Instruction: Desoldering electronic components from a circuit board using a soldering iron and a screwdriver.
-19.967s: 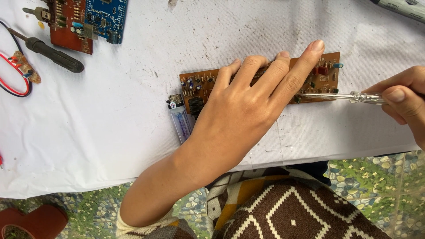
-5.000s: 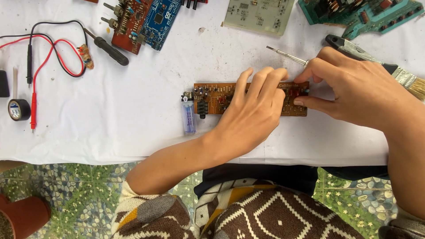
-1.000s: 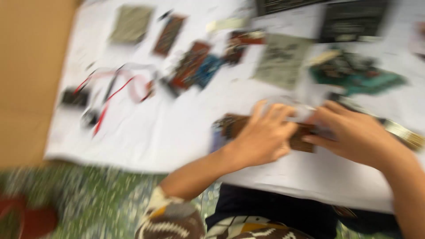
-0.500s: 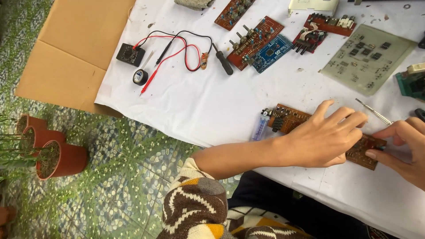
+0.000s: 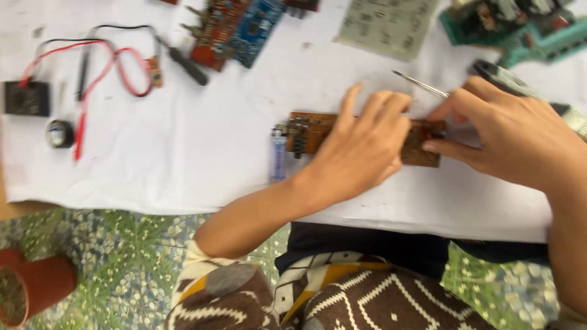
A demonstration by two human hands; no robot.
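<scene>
Your left hand (image 5: 361, 153) lies flat, fingers spread, pressing down on a brown circuit board (image 5: 309, 128) that sits on the white table cover (image 5: 202, 159), near its near edge and right of centre. Your right hand (image 5: 513, 131) is closed in a pinch at the board's right end, and a thin metal tool (image 5: 419, 85) slants up and left from between its fingers; the tip is hidden, so you cannot tell what it touches. The board looks whole and populated, and the work on it seems under way, not finished: nothing lies removed beside it. A small clear blue cylinder (image 5: 278, 156) lies just left of the board, touching or nearly so. Open cover stretches to the left; farther left lie red and black leads (image 5: 116, 61), a small black box (image 5: 27, 98) and a roll of tape (image 5: 60, 133). Other boards (image 5: 238, 27) crowd the far edge, and a brush handle (image 5: 520, 82) lies behind your right hand. The near edge drops off just behind your wrists.
</scene>
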